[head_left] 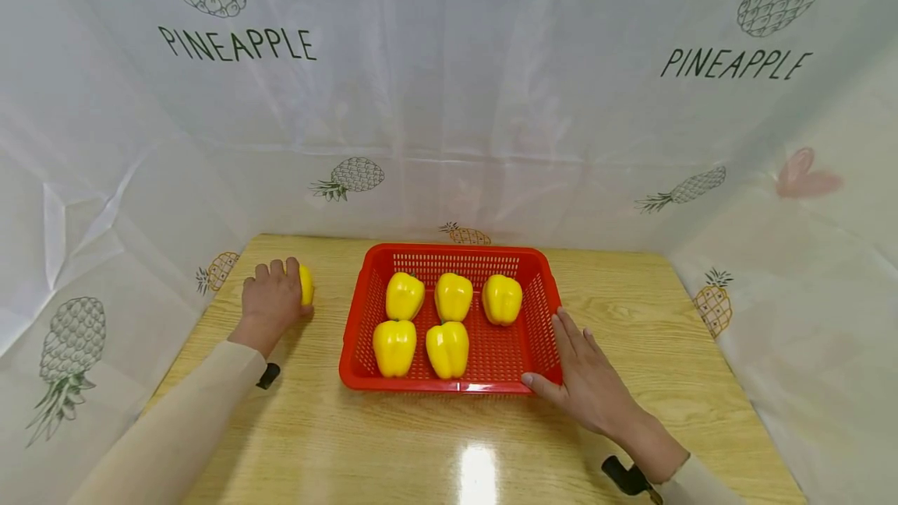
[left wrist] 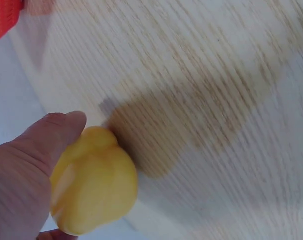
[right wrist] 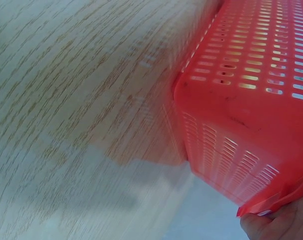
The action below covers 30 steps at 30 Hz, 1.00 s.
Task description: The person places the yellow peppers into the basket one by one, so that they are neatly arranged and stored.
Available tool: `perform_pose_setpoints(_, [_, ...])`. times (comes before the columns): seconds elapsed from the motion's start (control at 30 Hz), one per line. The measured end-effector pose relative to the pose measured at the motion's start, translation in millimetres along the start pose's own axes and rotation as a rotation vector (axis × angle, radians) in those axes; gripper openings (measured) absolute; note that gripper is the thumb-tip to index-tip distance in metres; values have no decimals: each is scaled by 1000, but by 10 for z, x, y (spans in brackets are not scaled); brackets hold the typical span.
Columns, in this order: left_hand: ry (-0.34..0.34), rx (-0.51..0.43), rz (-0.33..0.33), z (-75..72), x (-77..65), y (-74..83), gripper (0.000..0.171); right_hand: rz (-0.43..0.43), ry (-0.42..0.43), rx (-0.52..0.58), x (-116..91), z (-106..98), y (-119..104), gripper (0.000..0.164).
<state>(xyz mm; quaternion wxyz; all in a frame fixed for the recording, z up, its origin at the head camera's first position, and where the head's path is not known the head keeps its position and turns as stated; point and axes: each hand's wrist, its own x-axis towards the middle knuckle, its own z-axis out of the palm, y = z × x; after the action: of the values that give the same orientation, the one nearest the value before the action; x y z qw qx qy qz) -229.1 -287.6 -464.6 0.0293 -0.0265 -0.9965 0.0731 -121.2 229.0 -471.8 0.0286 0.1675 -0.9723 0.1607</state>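
At the table's left side my left hand (head_left: 272, 298) grips a yellow bell pepper (left wrist: 99, 182), its thumb along one side of the pepper; the palm hides much of it in the head view. A red plastic basket (head_left: 459, 386) with slotted walls stands at the middle of the table. Several yellow bell peppers sit inside it, among them one pepper (head_left: 502, 300) at the back right. My right hand (head_left: 592, 380) rests at the basket's near right corner, its fingers fairly straight along the right rim and its thumb on the front rim.
The wooden table (head_left: 337, 443) extends around the basket. A white sheet (head_left: 449, 100) printed with pineapples hangs behind the table and along both sides. Dark wrist straps show at both cuffs.
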Motion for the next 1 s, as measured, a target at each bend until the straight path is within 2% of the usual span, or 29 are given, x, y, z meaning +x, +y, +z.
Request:
perform_pose_setpoints(0.3, [-48, -6, 17, -24, -22, -14, 102, -3, 3, -4, 3, -1, 2, 110])
perform_pose_setpoints(0.5, [-26, -3, 39, -40, -33, -28, 98, -4, 6, -5, 2, 1, 1, 110])
perform_pose_setpoints(0.67, [4, -2, 67, 41, -6, -62, 93, -8, 12, -11, 7, 0, 1, 109])
perform_pose_setpoints(0.9, [16, 3, 82, 99, 7, -73, 97, -5, 13, -8, -2, -2, -4, 108])
perform_pose_setpoints(1.0, [41, 21, 98, 133, 16, -83, 94, -5, 17, -7, -4, 0, -6, 108])
